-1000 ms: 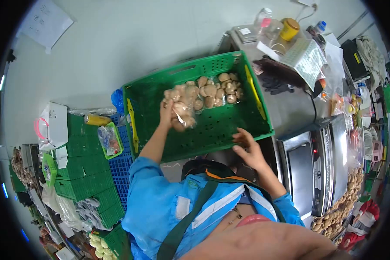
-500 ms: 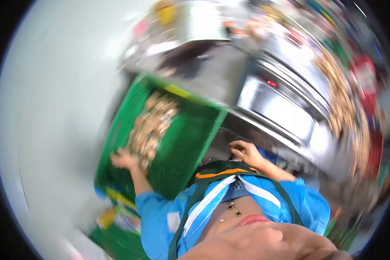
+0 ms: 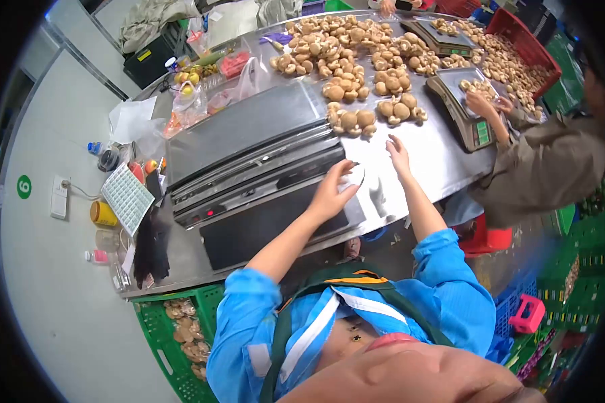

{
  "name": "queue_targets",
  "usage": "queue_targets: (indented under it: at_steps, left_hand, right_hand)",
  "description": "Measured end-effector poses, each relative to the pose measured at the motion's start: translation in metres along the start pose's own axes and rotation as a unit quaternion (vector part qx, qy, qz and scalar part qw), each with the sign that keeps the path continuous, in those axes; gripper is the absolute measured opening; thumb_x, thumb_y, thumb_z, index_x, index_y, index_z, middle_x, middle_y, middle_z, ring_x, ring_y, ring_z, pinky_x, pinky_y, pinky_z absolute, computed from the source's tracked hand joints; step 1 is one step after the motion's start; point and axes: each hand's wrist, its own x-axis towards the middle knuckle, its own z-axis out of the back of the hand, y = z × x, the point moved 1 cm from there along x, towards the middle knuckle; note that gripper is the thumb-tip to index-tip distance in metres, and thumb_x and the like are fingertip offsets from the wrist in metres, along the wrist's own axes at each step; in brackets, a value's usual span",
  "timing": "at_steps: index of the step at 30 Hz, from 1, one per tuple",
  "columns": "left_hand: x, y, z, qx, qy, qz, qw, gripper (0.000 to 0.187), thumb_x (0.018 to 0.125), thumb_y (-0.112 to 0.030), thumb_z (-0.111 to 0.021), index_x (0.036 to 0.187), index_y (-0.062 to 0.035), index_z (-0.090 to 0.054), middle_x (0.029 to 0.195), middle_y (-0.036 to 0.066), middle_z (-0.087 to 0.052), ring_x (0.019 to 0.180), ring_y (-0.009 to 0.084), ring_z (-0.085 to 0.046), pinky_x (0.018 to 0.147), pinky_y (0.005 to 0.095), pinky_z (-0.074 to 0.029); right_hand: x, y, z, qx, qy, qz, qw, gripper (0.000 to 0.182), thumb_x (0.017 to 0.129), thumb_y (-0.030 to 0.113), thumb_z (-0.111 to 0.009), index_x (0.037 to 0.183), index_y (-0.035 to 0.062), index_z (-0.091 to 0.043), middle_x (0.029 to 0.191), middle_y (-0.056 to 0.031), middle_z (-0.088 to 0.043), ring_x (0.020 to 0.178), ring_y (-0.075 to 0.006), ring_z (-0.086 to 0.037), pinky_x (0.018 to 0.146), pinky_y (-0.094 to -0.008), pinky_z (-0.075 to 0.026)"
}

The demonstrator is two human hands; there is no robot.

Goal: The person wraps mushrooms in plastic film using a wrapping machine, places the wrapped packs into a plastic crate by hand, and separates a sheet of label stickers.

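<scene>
Left hand (image 3: 331, 193) lay flat, fingers spread, on the sealing machine (image 3: 262, 168); right hand (image 3: 398, 152), open and empty, was nearer the mushrooms (image 3: 351, 121) just beyond it.

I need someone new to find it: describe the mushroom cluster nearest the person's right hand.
On the steel table, beside the dark sealing machine, the right hand reaches toward small mushroom groups. The nearest mushroom cluster lies closest to the machine's edge, apart from the big heap farther back.
</scene>
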Motion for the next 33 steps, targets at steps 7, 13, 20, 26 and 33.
queue_targets:
  at_steps: [7,13,20,26,33]
  left_hand:
    - [0.237,0.122,-0.061,0.217,-0.342,0.171,0.898,0.059,0.074,-0.026,-0.061,0.12,0.002,-0.037,0.119,0.024,-0.042,0.114,0.0361,-0.04,0.096,0.0411,-0.031]
    - [0.297,0.195,0.01,0.337,-0.329,0.383,0.795,0.059,0.075,-0.038,-0.058,0.118,-0.0001,-0.043,0.12,0.023,-0.045,0.114,0.0355,-0.043,0.096,0.0435,-0.034]
    - [0.298,0.203,0.026,0.302,-0.125,0.511,0.795,0.065,0.08,-0.047,-0.048,0.126,-0.0035,-0.038,0.128,0.02,-0.041,0.119,0.0343,-0.04,0.097,0.0434,-0.034]
    - [0.277,0.2,-0.005,0.312,-0.087,0.481,0.815,0.063,0.082,-0.048,-0.042,0.127,-0.0041,-0.038,0.132,0.019,-0.037,0.12,0.0358,-0.038,0.099,0.0438,-0.031]
    - [0.304,0.097,-0.003,0.394,-0.042,0.252,0.883,0.057,0.084,-0.05,-0.039,0.123,-0.0099,-0.043,0.119,0.018,-0.05,0.108,0.0386,-0.048,0.09,0.0465,-0.038]
  right_hand:
    - [0.126,-0.05,-0.048,-0.116,-0.022,-0.021,0.993,0.071,0.072,0.041,-0.063,0.124,-0.0027,-0.04,0.119,-0.0269,-0.046,0.112,-0.0365,-0.044,0.094,-0.04,-0.036]
    - [0.13,-0.036,-0.057,-0.164,-0.057,-0.043,0.984,0.076,0.074,0.042,-0.062,0.13,0.0019,-0.032,0.126,-0.0237,-0.037,0.117,-0.0379,-0.036,0.097,-0.0425,-0.031]
    - [0.124,-0.022,-0.053,-0.204,-0.006,-0.064,0.977,0.072,0.072,0.045,-0.063,0.129,0.0104,-0.034,0.132,-0.0235,-0.026,0.118,-0.0397,-0.034,0.094,-0.0457,-0.035]
    - [0.097,-0.029,-0.043,-0.187,-0.082,0.008,0.979,0.067,0.069,0.037,-0.069,0.123,0.013,-0.039,0.133,-0.0275,-0.021,0.117,-0.0445,-0.032,0.092,-0.0474,-0.035]
    - [0.096,0.046,-0.015,-0.155,-0.159,0.146,0.964,0.06,0.075,0.03,-0.066,0.124,0.0103,-0.039,0.131,-0.0298,-0.022,0.121,-0.0454,-0.026,0.098,-0.0457,-0.028]
